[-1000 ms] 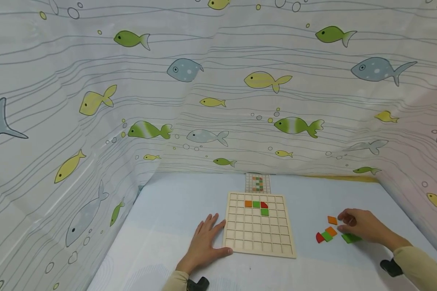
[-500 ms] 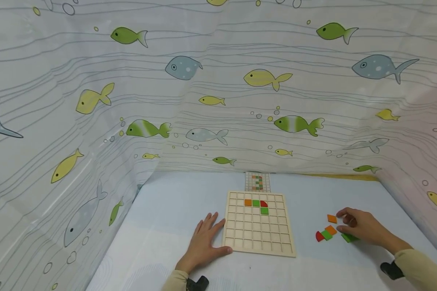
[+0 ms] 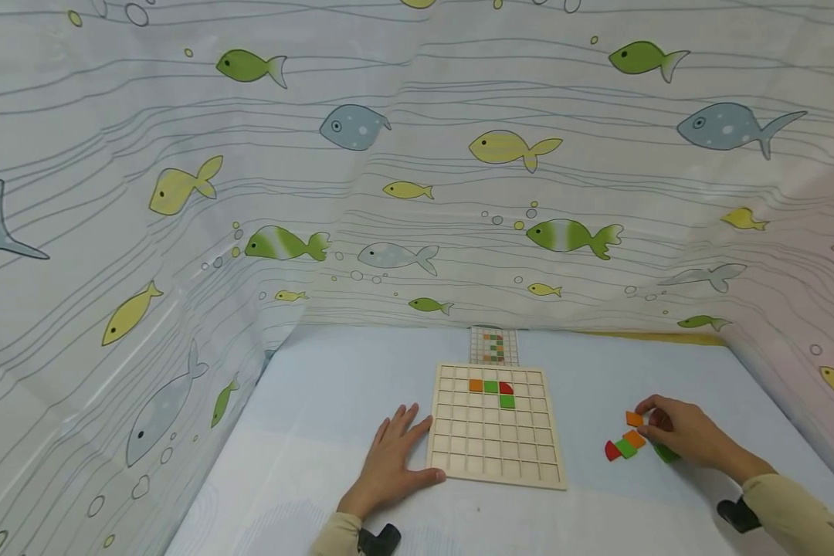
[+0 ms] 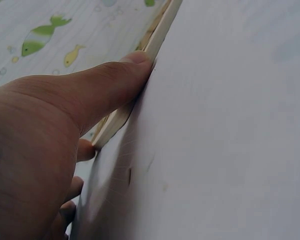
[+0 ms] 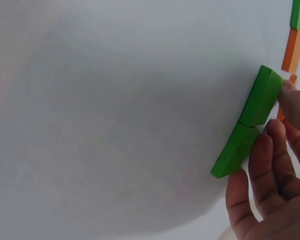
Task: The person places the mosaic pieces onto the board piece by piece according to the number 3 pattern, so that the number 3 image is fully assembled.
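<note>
My left hand (image 3: 385,467) lies spread at the left edge of a wooden grid board (image 3: 486,444), its thumb on the near corner. In the left wrist view the thumb (image 4: 107,87) presses against the board's pale edge. On the board sit an orange tile (image 3: 476,385), two green tiles and a red quarter-round tile (image 3: 505,388). At the right, my right hand (image 3: 684,428) has thumb and index finger around a loose orange tile (image 3: 632,418). Under that hand lie two green tiles (image 5: 247,122), end to end close by the other curled fingers.
Left of the right hand lie another orange tile (image 3: 635,439), a green tile (image 3: 625,449) and a red quarter-round (image 3: 611,451). Behind the board is a small pattern card (image 3: 477,355) with a coloured grid. A fish-print curtain (image 3: 382,224) surrounds the table.
My right hand has shifted a little left, from over the green tiles to the loose orange tile, with its fingertips closing on it. The left hand and the board stay in place.
</note>
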{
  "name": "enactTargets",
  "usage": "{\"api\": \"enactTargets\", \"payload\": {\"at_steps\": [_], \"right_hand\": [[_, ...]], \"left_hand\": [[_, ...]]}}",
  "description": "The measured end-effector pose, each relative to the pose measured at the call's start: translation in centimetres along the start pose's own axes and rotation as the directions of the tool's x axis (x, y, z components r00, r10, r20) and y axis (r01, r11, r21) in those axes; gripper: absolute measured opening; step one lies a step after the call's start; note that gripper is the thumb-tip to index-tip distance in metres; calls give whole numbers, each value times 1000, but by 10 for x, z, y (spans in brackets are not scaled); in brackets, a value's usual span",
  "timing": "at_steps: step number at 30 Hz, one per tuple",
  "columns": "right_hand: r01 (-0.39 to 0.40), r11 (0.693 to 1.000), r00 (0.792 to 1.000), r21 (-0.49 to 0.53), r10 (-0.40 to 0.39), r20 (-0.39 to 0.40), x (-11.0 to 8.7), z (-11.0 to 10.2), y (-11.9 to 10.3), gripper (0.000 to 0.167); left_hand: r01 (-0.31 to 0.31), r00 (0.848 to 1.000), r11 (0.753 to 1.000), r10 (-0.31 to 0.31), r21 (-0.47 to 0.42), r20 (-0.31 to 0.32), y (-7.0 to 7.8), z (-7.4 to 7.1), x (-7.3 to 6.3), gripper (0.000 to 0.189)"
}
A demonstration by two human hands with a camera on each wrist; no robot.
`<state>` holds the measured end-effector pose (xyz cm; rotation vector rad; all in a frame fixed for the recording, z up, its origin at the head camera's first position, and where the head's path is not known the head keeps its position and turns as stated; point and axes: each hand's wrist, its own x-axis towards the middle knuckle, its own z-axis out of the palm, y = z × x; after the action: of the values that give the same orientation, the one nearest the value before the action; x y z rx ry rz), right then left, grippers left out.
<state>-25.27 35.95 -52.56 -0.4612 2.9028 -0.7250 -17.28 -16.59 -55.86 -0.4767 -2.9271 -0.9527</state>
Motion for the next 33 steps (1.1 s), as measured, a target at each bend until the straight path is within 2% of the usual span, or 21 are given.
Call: {"api": "enactTargets", "payload": {"at_steps": [15,24,33], "right_hand": [[30,998,999,-50,-32,-34,1,2,4,22],[31,999,999,-9,-31,-22,6,0,-16,21],[48,999,999,1,-48,-24,18,8,-30,21]], "left_hand": [[-5,1000,1000,5,15,-4,-2,2,2,92],[-6,1000,1000,6,1,-2,0,-1,1,91],[2,1000,1000,-2,-11,3,3,-2,-1,91]]}}
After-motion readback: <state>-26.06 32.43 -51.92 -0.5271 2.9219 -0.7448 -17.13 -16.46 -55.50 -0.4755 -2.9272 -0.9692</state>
